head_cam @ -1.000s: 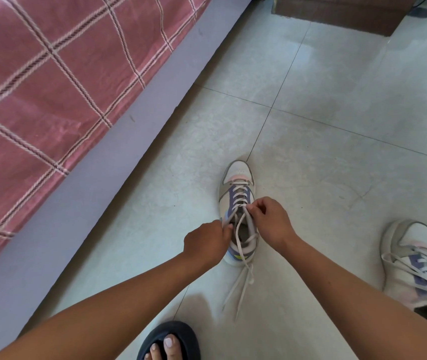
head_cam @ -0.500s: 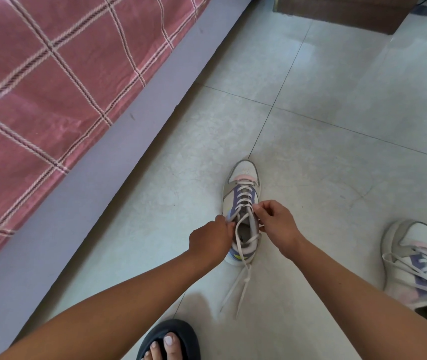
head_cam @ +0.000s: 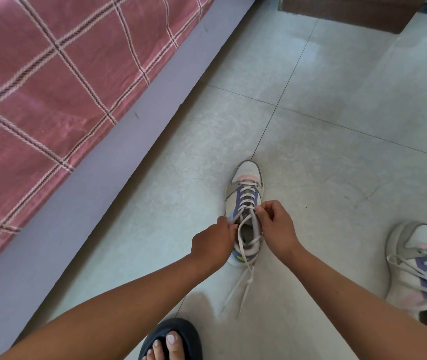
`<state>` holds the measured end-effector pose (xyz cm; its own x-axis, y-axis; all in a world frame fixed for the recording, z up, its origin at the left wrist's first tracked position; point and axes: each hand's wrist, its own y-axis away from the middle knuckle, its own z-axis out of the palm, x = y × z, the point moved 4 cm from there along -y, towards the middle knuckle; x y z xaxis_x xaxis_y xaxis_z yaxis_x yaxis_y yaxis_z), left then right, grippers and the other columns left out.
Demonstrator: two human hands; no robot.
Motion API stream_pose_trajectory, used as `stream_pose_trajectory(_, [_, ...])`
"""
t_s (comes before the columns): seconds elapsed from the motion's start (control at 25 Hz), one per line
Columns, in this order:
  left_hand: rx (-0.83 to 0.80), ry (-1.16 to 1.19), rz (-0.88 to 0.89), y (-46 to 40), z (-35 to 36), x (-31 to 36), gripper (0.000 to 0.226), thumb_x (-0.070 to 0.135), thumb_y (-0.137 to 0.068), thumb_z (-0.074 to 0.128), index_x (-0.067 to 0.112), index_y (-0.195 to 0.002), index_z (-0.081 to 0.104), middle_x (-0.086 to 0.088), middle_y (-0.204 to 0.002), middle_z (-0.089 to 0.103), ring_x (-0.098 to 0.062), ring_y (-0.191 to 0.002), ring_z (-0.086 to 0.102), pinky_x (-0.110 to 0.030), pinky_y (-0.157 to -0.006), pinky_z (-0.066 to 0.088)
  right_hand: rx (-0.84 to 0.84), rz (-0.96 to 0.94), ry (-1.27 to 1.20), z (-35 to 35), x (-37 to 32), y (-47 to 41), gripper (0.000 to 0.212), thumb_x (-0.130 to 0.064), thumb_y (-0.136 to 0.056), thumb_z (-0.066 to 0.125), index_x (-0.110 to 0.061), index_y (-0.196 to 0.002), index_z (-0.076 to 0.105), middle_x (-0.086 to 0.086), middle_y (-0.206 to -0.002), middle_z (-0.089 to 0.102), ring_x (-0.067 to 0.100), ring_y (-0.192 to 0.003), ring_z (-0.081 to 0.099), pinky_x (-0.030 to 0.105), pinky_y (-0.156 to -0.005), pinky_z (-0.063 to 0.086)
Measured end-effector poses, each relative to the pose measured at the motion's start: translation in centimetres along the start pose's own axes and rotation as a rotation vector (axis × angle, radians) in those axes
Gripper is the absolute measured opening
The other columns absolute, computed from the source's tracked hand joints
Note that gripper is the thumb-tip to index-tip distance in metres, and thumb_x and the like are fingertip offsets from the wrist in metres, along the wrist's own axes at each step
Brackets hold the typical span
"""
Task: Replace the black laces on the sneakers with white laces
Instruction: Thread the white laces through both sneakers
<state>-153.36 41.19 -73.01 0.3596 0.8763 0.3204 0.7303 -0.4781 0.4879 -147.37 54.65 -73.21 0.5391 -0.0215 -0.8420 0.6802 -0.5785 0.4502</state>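
- On the pale floor tiles (head_cam: 324, 165), near the middle, one sneaker (head_cam: 246, 178) stands upright with its toe pointing far; its open collar holds nothing that can be made out.
- Threaded through it is a flat white lace (head_cam: 245, 197), crossed in rows over a purple tongue, with two loose ends trailing near-side onto the tiles.
- At the sneaker's left edge, the left hand (head_cam: 213, 245) is curled, its fingertips pinching the lace by the top eyelets.
- At the right edge, the right hand (head_cam: 278, 231) pinches the lace between thumb and forefinger, the other fingers curled.
- Far to the right lies a second sneaker (head_cam: 415, 266), well apart from the first, laced loosely in white; two sneakers in all.
- Both shoes are smooth white and grey, with pink and purple panels.
- Along the left runs a bed (head_cam: 119, 141) with a grey side, covered by a pink checked sheet (head_cam: 51, 74) of woven texture.
- At the near edge, one dark rounded slipper (head_cam: 181, 331) shows toes.
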Motion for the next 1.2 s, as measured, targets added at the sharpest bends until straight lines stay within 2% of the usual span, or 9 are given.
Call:
stream_pose_trajectory(0.24, [0.011, -0.001, 0.004, -0.1, 0.0, -0.1, 0.029, 0.044, -0.100, 0.022, 0.019, -0.091, 0.034, -0.005, -0.098, 0.065, -0.023, -0.074, 0.054, -0.029, -0.062, 0.034, -0.061, -0.190, 0.250, -0.1, -0.9, 0.0, 0.015, -0.024, -0.097, 0.050, -0.015, -0.084, 0.051, -0.001, -0.079, 0.055, 0.007, -0.067, 0.047, 0.017, -0.060, 0.037])
stream_pose_trajectory(0.4, [0.025, -0.005, 0.010, -0.1, -0.1, 0.0, 0.032, 0.044, -0.101, 0.023, 0.017, -0.094, 0.038, -0.006, -0.099, 0.065, -0.025, -0.080, 0.058, -0.030, -0.063, 0.035, -0.172, 0.043, -0.076, -0.1, -0.5, -0.6, 0.015, -0.017, -0.097, 0.048, -0.012, -0.086, 0.057, 0.003, -0.081, 0.059, 0.015, -0.074, 0.053, 0.025, -0.069, 0.046])
stream_pose_trajectory(0.48, [0.027, -0.014, 0.009, -0.1, -0.1, 0.1, 0.036, 0.044, -0.101, 0.023, 0.013, -0.102, 0.043, -0.006, -0.100, 0.065, -0.027, -0.087, 0.061, -0.030, -0.065, 0.037, -0.121, 0.127, -0.117, -0.3, -0.1, -0.5, 0.016, -0.019, -0.098, 0.047, -0.011, -0.088, 0.056, 0.005, -0.082, 0.059, 0.019, -0.078, 0.054, 0.034, -0.074, 0.048])
stream_pose_trajectory(0.64, [0.048, 0.034, 0.009, -0.3, -0.5, -0.2, 0.030, 0.047, -0.098, 0.032, 0.017, -0.096, 0.036, -0.001, -0.084, 0.062, -0.023, -0.073, 0.059, -0.028, -0.056, 0.036, 0.143, -0.044, 0.224, -0.5, -1.1, 1.8, 0.022, -0.028, -0.098, 0.045, -0.015, -0.081, 0.048, -0.001, -0.077, 0.052, 0.018, -0.073, 0.049, 0.027, -0.059, 0.037])
stream_pose_trajectory(0.76, [-0.108, 0.281, -0.033, -1.0, -0.4, -0.4, 0.036, 0.046, -0.090, 0.049, 0.018, -0.106, 0.031, 0.001, -0.084, 0.058, -0.020, -0.074, 0.060, -0.031, -0.059, 0.044, 0.119, -0.211, 0.573, 1.0, -1.1, 4.1, 0.026, -0.028, -0.097, 0.045, -0.007, -0.092, 0.061, 0.009, -0.092, 0.052, 0.025, -0.087, 0.050, 0.036, -0.072, 0.042])
stream_pose_trajectory(0.84, [-0.248, 0.444, -0.097, -0.9, 0.3, -0.4, 0.047, 0.045, -0.089, 0.053, 0.014, -0.120, 0.034, -0.003, -0.099, 0.059, -0.020, -0.084, 0.059, -0.028, -0.064, 0.045, 0.060, -0.100, 0.600, 1.7, -0.4, 5.0, 0.033, -0.033, -0.097, 0.043, -0.008, -0.100, 0.064, 0.009, -0.099, 0.050, 0.026, -0.097, 0.050, 0.037, -0.079, 0.044])
stream_pose_trajectory(0.92, [-0.272, 0.493, -0.150, -0.5, 1.0, -0.3, 0.049, 0.047, -0.091, 0.048, 0.011, -0.121, 0.037, -0.008, -0.109, 0.060, -0.023, -0.092, 0.060, -0.029, -0.066, 0.043, 0.058, 0.018, 0.547, 2.1, -0.4, 5.2, 0.037, -0.039, -0.096, 0.043, -0.010, -0.102, 0.065, 0.006, -0.100, 0.048, 0.025, -0.100, 0.050, 0.037, -0.085, 0.044])
stream_pose_trajectory(1.0, [-0.207, 0.368, -0.151, -0.4, 1.1, -0.1, 0.046, 0.049, -0.093, 0.042, 0.011, -0.116, 0.038, -0.011, -0.109, 0.061, -0.027, -0.094, 0.061, -0.033, -0.072, 0.044, 0.073, 0.052, 0.513, 2.2, -0.9, 4.9, 0.036, -0.040, -0.095, 0.045, -0.011, -0.096, 0.067, 0.004, -0.097, 0.048, 0.024, -0.097, 0.052, 0.038, -0.087, 0.044])
stream_pose_trajectory(1.2, [-0.094, 0.104, -0.126, -1.2, -0.1, 1.0, 0.032, 0.034, -0.094, 0.038, 0.010, -0.115, 0.035, -0.010, -0.106, 0.063, -0.029, -0.091, 0.061, -0.032, -0.068, 0.038, 0.001, 0.029, 0.546, 1.7, -1.7, 4.2, 0.021, -0.025, -0.096, 0.046, -0.010, -0.089, 0.059, 0.009, -0.100, 0.055, 0.025, -0.095, 0.055, 0.037, -0.084, 0.044])
